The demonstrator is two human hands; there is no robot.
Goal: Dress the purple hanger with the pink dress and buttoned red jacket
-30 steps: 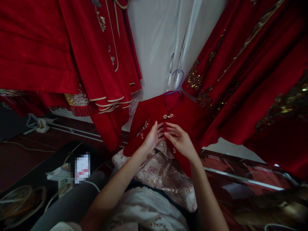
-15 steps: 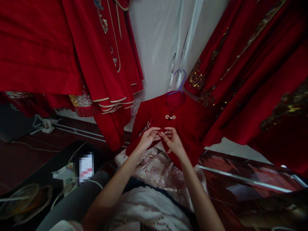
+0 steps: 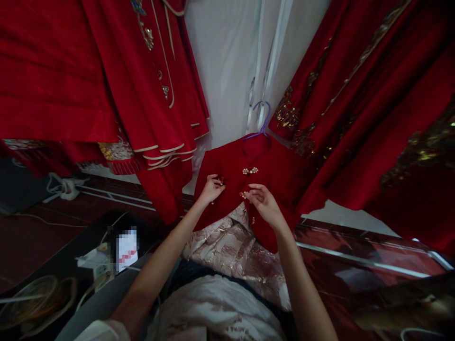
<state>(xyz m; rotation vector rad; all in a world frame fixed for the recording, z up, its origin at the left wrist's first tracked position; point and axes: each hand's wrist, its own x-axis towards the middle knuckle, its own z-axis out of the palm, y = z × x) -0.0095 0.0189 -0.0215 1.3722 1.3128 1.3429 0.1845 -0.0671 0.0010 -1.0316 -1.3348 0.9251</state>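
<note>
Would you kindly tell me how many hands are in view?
2: the left hand is by a beaded ornament on the red jacket; the right hand is at a beaded clasp, below the upper clasp.

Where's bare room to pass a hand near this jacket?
A pale panel shows bare between left red garments and right red garments, beyond the red jacket. A small gap on its front lies between left hand and right hand. Crowded: the black surface under the white items.
</note>
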